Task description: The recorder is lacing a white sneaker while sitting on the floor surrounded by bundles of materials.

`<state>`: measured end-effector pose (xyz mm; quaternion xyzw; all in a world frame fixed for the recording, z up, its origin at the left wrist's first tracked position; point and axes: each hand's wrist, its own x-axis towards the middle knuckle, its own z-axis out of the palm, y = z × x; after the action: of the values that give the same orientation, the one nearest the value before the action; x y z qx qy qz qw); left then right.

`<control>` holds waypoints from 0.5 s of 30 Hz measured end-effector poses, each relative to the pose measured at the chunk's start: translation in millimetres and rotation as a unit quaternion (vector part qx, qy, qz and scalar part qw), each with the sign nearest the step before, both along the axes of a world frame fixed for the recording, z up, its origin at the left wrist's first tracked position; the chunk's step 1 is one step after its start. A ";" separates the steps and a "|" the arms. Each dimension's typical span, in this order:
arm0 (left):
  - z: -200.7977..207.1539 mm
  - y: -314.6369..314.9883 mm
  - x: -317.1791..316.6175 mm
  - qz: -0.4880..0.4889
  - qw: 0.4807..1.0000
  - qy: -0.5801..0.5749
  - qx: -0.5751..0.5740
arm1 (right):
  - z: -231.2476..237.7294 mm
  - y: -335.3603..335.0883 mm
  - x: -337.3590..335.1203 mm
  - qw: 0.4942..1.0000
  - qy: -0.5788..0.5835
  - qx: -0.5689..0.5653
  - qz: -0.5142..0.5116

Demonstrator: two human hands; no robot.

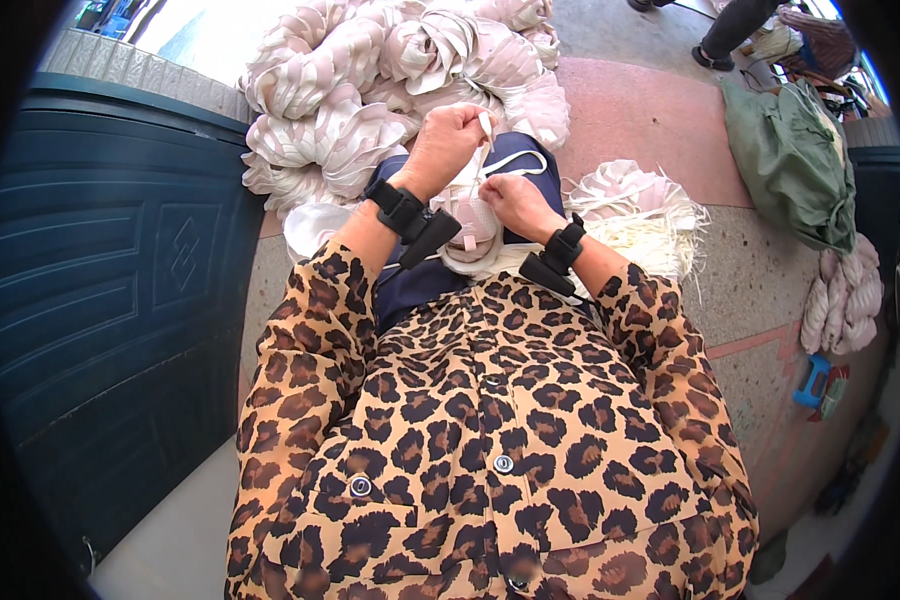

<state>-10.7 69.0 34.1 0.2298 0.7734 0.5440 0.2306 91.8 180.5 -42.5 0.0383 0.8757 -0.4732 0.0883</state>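
Both my hands are raised over my lap. My left hand [446, 148] is closed in a pinch on a flat white lace [523, 155], which loops over to the right. Lower and to the right, my right hand [520, 204] has its fingers pressed together at the lace, beside a pale pink and white fabric piece [478, 232]. That piece looks like a shoe upper and rests between my thighs. My fingers hide exactly where the lace meets it. Close to my right hand lies a bundle of loose cream laces [660, 240].
Large coiled bundles of pink-white fabric pieces [320, 150] are piled ahead of me. A dark blue panelled door [120, 260] stands at left. To the right are a green sack [795, 160], another fabric bundle [842, 295] and a blue object [812, 381]. Another person's leg [735, 35] shows at far right.
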 end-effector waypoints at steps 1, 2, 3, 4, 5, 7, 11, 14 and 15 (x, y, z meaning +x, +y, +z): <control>-0.6 -1.3 -0.5 0.008 1.000 -0.001 0.002 | -0.1 -2.0 -1.2 0.999 0.035 0.018 -0.009; -1.2 -2.3 -0.4 0.016 1.000 -0.003 0.004 | -0.3 -4.7 -2.0 0.997 0.056 0.044 -0.022; -1.9 -3.3 0.0 0.016 1.000 -0.002 0.005 | -0.6 -7.1 -3.6 0.997 0.072 0.036 -0.017; -2.9 -3.5 0.1 0.020 1.000 -0.007 0.011 | -0.9 -9.6 -4.8 0.998 0.053 0.031 -0.016; -4.2 -3.9 0.2 0.018 0.999 -0.007 0.029 | -1.2 -12.3 -6.0 0.999 0.025 0.038 -0.025; -7.7 -4.1 -1.0 0.021 1.000 -0.017 0.015 | -1.1 -15.3 -7.2 1.000 -0.013 0.003 -0.020; -17.3 -11.0 4.8 0.044 0.988 0.146 -0.013 | 1.8 -14.6 -6.6 0.999 -0.028 0.033 0.014; -26.2 -37.2 32.3 0.040 0.887 0.386 -0.250 | 5.1 -13.3 -5.9 0.999 -0.021 0.045 -0.019; -30.2 -45.0 46.3 0.011 0.888 0.378 -0.261 | 6.0 -14.8 -6.7 0.999 -0.012 0.036 -0.012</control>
<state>35.6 24.0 3.9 0.3410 0.9186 0.1970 -0.0337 85.1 165.8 -36.5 0.0576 0.8904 -0.4422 0.0912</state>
